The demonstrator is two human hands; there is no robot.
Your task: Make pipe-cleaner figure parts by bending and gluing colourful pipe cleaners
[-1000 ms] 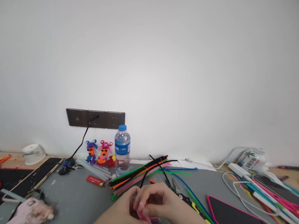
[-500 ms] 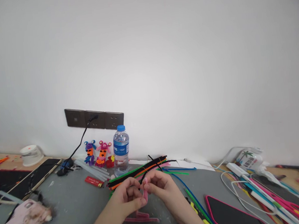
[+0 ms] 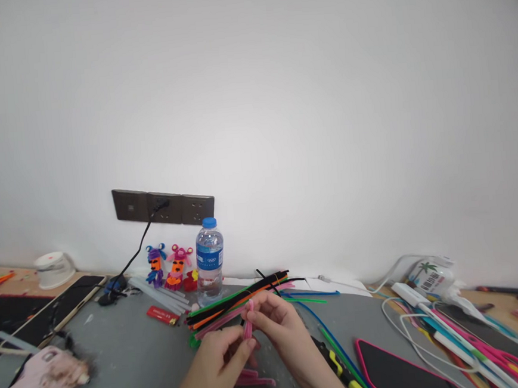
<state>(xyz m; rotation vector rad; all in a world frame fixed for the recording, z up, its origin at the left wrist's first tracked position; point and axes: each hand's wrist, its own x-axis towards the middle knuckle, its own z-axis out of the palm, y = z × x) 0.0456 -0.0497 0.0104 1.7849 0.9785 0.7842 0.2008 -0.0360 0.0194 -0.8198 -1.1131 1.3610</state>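
Note:
Between my hands is a pink pipe cleaner (image 3: 248, 327), folded into a narrow bundle and held roughly upright. My left hand (image 3: 218, 358) pinches its lower part between thumb and forefinger. At its top, the thumb and forefinger of my right hand (image 3: 281, 330) grip it. More bent pink pipe cleaners (image 3: 258, 381) lie on the grey mat beneath, partly covered by my left hand. Just beyond my fingers rests a bundle of black, orange, green and pink pipe cleaners (image 3: 236, 300).
A water bottle (image 3: 210, 263) stands behind the bundle, beside small pipe-cleaner figures (image 3: 177, 266). A pink glue gun (image 3: 44, 375) lies at left. To the right are a pink-edged phone (image 3: 400, 368), a yellow-black tool (image 3: 339, 364), white cables (image 3: 407, 332) and pink scissors (image 3: 509, 359).
My left hand has shifted right and down, turning so its back shows more. My right hand has risen slightly at the top of the pink pipe cleaner.

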